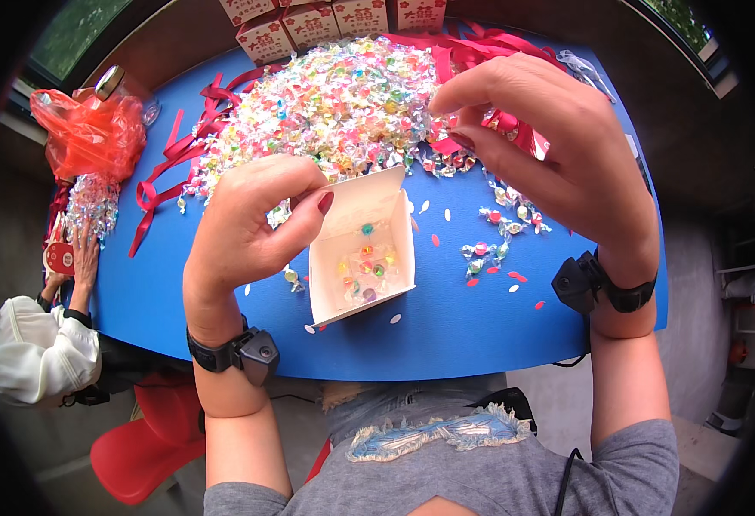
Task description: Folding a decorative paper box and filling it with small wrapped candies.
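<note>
An open white cardboard box (403, 251) stands on the blue table before me, its mouth facing up. Several wrapped candies (377, 269) in mixed colours lie on its bottom. My left hand (255, 219) pinches the upper left of the box's raised flap (364, 197) between thumb and fingers. Over the right side of a large heap of wrapped candies (332, 103) hovers my right hand (545, 135). Its index finger and thumb are apart, and I see no candy between them. Each wrist wears a black strap with a small camera.
Dark red ribbons (167, 151) lie around the heap. Printed gift boxes (313, 29) are stacked at the back. Loose candies (506, 222) and paper confetti (513, 288) dot the blue table (480, 348). Far left, another person's hand (85, 261) touches candies near an orange-red plastic bag (90, 135).
</note>
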{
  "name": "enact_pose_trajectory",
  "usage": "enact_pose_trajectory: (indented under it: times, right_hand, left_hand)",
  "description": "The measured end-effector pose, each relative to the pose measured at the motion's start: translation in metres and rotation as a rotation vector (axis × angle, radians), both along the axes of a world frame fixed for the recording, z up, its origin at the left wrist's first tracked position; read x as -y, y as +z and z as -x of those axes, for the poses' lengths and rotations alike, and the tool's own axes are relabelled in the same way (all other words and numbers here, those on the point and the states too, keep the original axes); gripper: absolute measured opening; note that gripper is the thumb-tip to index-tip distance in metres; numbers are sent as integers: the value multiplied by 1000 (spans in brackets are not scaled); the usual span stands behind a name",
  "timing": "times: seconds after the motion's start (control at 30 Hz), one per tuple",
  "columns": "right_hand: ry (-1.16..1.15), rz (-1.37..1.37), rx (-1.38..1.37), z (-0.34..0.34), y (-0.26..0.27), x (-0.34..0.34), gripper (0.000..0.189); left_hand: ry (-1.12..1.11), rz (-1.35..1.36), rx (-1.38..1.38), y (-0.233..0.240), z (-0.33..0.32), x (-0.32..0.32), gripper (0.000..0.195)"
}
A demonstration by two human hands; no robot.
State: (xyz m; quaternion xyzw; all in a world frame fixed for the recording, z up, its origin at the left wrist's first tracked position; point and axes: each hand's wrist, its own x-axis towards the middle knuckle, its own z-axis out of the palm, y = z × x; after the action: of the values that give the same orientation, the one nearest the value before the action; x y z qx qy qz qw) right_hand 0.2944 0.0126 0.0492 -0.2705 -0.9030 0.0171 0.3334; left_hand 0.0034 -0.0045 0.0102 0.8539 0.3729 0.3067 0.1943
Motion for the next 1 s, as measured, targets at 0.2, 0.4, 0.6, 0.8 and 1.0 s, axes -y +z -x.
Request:
enact_pose_trajectory:
  times: [0.2,0.4,0.6,0.8,1.0]
  right_hand:
    - [-75,-15,286,4,-67,-39,17]
    - [-143,-40,361,14,-108,-52,18]
    - [-113,-8,84,5,-58,-46,11]
    - [31,37,-397,-5,-1,-8,24]
    - [215,86,19,23,-18,9,26]
  left_hand:
    - [8,0,-14,0,0,0,5]
    - [-2,-7,-9,0,1,0,5]
    - [-14,-22,-5,-2,1,0,5]
    - [-16,-24,-2,-2,2,0,6]
    - [24,-4,-18,-1,1,2,6]
